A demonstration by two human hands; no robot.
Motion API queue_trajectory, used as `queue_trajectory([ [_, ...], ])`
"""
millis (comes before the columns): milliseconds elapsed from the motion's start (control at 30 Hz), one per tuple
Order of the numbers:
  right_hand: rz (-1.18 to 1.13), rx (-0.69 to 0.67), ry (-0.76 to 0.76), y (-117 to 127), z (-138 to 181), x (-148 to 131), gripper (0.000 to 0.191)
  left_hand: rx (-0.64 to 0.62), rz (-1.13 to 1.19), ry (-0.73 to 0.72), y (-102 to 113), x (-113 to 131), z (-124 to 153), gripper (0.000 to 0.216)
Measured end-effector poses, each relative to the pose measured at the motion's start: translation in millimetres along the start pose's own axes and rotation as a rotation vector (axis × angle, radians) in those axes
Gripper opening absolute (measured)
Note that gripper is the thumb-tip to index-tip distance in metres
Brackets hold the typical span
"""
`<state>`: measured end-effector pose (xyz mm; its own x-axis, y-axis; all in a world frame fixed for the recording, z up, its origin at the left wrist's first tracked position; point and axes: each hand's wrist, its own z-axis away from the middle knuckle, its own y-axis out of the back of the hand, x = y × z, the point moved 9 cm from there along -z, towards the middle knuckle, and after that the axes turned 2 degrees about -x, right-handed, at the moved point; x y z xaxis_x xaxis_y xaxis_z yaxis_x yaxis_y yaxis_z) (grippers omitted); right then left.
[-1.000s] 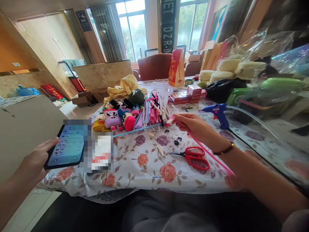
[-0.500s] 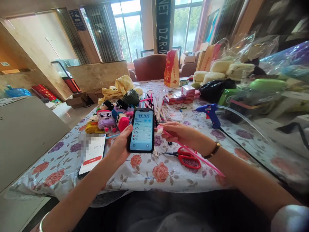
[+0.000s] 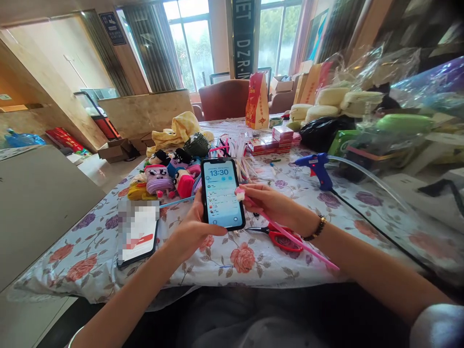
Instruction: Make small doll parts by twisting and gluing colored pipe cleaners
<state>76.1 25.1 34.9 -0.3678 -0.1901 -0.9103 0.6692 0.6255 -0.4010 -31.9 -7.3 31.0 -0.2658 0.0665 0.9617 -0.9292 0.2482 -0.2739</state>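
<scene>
My left hand (image 3: 194, 229) grips a dark phone (image 3: 222, 193) upright over the floral tablecloth (image 3: 232, 261), its lit screen reading 13:30. My right hand (image 3: 273, 205) sits just right of the phone, fingers pinched on a long pink pipe cleaner (image 3: 300, 244) that runs back along my forearm. A small white and pink tip shows at my fingertips, almost touching the phone's edge. Red-handled scissors (image 3: 282, 238) lie on the cloth under my right wrist.
A second phone (image 3: 137, 237) lies flat at the left. Knitted toys (image 3: 163, 179) and a heap of pipe cleaners (image 3: 239, 154) sit behind. A blue glue gun (image 3: 317, 166) with a black cord stands at right, near stacked boxes (image 3: 275, 140) and plastic-wrapped goods.
My left hand brought the phone from the far left to the middle, in front of me, then tilted it slightly. My right hand drew back a little toward it with the pipe cleaner.
</scene>
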Motion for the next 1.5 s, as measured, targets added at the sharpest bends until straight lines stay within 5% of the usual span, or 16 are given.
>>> queue_trajectory([
  [233, -0.001, 0.030, 0.016, 1, 2, 1, 0.026, 0.102, 0.038, -0.042, 1, -2, -1, 0.085],
  [733, 0.035, 0.014, 0.009, 1, 1, 4, 0.030, 0.114, -0.039, -0.061, 5, -5, -1, 0.088],
  [1000, 0.027, 0.035, -0.001, 4, 1, 7, 0.028, 0.169, 0.030, -0.026, 8, -6, -3, 0.066],
  [1200, 0.044, 0.028, -0.017, 2, 2, 8, 0.031, 0.132, -0.025, -0.047, 4, -4, -2, 0.079],
  [1500, 0.035, -0.028, -0.040, -11, 5, 18, 0.031, 0.243, -0.169, -0.097, 13, 2, 5, 0.064],
])
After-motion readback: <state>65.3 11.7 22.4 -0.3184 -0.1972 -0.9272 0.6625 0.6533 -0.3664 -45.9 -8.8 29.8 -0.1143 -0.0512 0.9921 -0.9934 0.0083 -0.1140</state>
